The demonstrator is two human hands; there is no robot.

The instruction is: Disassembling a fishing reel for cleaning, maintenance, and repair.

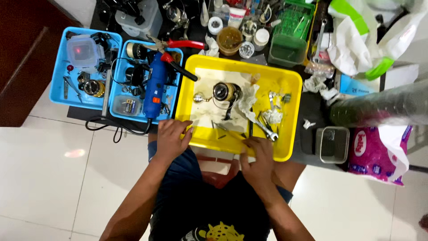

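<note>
Left of the yellow tray [292, 85], the blue tool [156, 87] lay across a blue bin [117, 114]. Your left hand [171, 138] gripped the tray's near-left rim, fingers curled over the edge. The reel [225, 92] sat at the tray's middle on stained paper [207, 114]. Your right hand [257, 160] rested on the near rim; whether it pinched anything, I cannot tell. The wrench [266, 129] lay just above it. Tugging the tray could have sent loose parts rolling off.

left hand [171, 138] on yellow tray [292, 80] rim | right hand [257, 158] at near edge | fishing reel [225, 92] inside
</note>
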